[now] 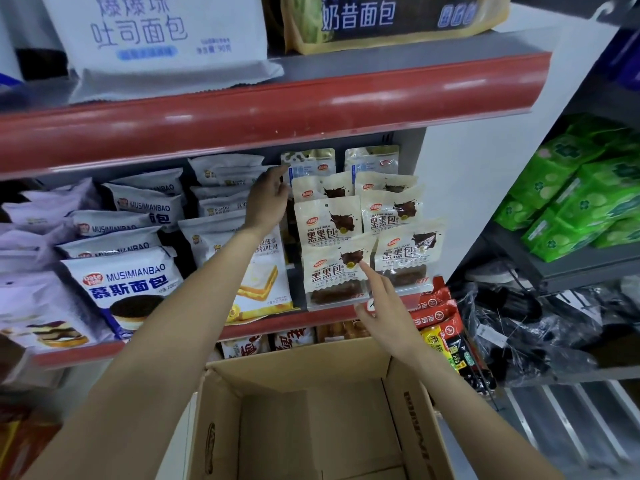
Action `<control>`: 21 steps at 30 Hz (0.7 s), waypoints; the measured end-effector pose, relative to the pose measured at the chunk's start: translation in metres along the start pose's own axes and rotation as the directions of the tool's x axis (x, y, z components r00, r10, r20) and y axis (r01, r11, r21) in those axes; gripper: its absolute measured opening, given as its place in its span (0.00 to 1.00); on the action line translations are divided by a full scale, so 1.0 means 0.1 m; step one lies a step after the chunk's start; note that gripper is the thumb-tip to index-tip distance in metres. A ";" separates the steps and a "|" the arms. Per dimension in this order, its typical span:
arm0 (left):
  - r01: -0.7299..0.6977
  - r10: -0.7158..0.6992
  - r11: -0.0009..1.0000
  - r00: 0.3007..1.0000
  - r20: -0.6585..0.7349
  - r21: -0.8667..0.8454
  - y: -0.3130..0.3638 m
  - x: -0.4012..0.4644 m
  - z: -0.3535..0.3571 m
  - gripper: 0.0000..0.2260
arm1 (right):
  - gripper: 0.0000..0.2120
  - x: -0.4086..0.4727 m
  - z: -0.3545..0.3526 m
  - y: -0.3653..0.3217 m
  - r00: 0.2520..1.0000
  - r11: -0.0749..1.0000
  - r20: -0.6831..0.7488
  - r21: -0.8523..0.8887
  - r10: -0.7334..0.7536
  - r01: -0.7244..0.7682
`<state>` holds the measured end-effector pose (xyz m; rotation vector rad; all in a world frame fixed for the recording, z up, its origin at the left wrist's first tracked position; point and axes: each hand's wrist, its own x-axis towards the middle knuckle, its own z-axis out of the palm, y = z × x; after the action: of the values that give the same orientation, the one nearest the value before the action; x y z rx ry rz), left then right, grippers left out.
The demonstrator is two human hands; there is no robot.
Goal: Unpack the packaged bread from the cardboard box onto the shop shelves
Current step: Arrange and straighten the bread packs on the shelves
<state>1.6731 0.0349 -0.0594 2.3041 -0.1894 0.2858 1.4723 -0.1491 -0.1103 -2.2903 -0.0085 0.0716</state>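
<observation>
Shop shelving with red edge strips (277,109) filled the view, stocked with packaged bread. On the middle shelf, blue-and-white packs read "MUSIMIANBAO" and "慕斯面包" with a "Daliyuan"-style red logo too small to confirm (128,282); beside them stood cream packs printed "HEI HEI BAO 黑黑包" (332,271) in two rows. Up top, a white bag read "吐司面包" (152,32) and a dark-labelled one "奶昔面包" (360,15). The left hand (266,199) reached deep into the shelf between the white packs and the cream ones, fingers loosely extended toward a rear pack, holding nothing visible. The right hand (384,306) was spread, its forefinger touching the front cream pack. Below, the cardboard box (412,410) stood open, its visible interior showing only bare cardboard.
</observation>
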 end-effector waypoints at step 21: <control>-0.093 0.067 0.919 0.994 0.081 0.384 -0.17 0.72 0.17 0.15 | 0.35 0.01 0.17 0.20 0.996 0.998 -0.071 -0.028 -0.057 0.055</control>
<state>1.7486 0.0308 -0.0640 2.7060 -0.2830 0.3100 1.4722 -0.1493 -0.1363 -2.3156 -0.0367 -0.0399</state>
